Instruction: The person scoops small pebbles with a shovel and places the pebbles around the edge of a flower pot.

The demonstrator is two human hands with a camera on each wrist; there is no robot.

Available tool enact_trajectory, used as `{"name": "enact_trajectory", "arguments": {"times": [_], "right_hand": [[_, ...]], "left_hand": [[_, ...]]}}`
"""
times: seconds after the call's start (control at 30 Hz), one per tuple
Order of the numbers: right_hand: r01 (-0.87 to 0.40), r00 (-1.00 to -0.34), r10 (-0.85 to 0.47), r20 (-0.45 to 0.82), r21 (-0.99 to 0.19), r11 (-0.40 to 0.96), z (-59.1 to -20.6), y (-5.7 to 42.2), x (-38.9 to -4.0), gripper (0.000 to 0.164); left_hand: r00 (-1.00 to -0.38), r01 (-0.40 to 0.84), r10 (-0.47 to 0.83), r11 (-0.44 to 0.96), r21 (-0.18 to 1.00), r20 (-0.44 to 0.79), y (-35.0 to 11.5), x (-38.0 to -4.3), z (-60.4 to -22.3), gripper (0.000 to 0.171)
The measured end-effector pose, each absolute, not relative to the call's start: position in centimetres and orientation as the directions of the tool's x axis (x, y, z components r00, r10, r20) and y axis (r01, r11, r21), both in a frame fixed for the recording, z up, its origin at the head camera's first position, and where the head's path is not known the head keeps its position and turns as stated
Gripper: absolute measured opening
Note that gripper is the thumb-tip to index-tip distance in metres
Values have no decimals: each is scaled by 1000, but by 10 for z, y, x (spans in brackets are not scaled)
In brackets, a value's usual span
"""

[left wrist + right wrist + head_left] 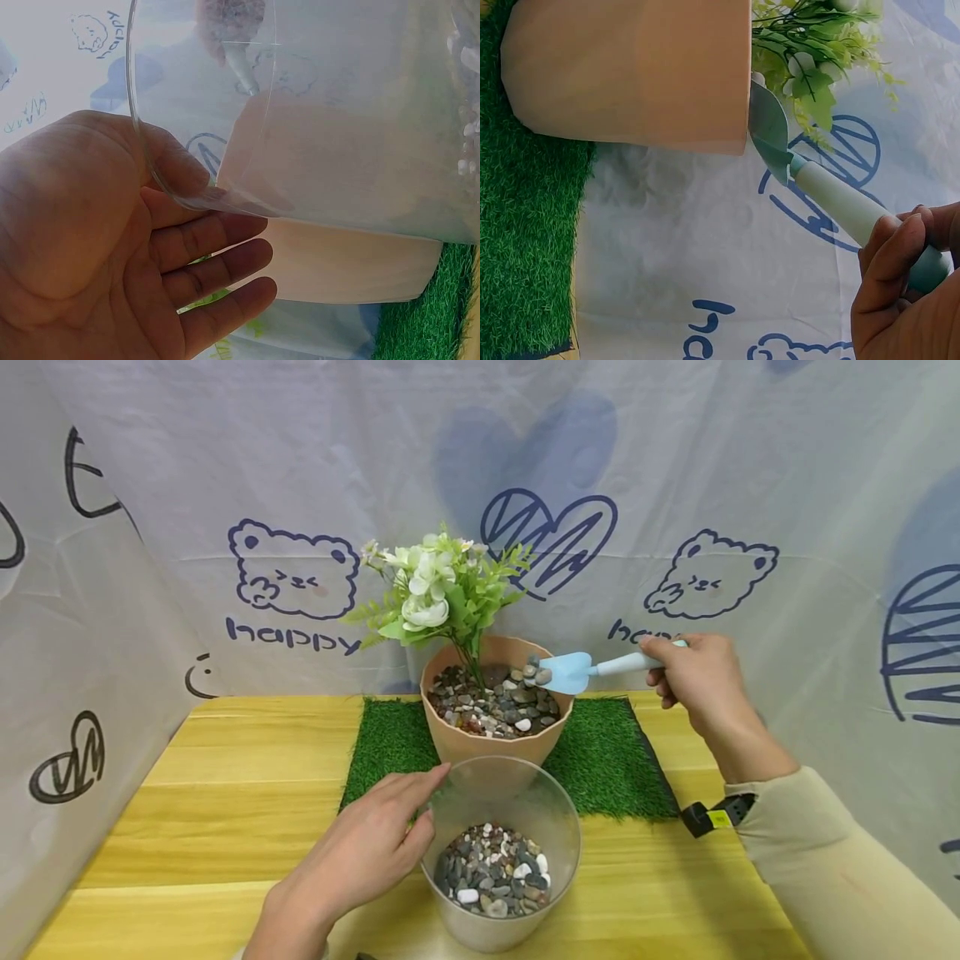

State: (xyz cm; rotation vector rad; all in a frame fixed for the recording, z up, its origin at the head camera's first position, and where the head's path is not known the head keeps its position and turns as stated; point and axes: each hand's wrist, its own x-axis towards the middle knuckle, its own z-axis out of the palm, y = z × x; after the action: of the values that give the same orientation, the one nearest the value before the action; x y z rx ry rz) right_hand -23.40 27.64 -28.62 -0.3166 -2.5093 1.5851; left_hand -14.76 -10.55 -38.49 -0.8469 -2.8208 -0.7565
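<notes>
Patterned cloth backs the trowel in the right hand.

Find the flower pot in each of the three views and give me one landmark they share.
Head: the flower pot stands at the centre, just beyond the clear bucket.
Left wrist: centre to right, partly seen through the clear bucket, rim toward the left.
Right wrist: upper left, turned sideways, rim toward the right.
Shared landmark: the green grass mat, under the flower pot.
</notes>
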Motion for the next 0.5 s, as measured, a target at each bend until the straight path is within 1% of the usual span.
{"name": "enact_trajectory", "arguments": {"times": [0.5], "right_hand": [[94, -962, 272, 30, -897, 432, -287, 274, -237, 43]], "left_hand": [[-844, 534, 487, 724, 437, 225, -106, -147, -385, 55]]}}
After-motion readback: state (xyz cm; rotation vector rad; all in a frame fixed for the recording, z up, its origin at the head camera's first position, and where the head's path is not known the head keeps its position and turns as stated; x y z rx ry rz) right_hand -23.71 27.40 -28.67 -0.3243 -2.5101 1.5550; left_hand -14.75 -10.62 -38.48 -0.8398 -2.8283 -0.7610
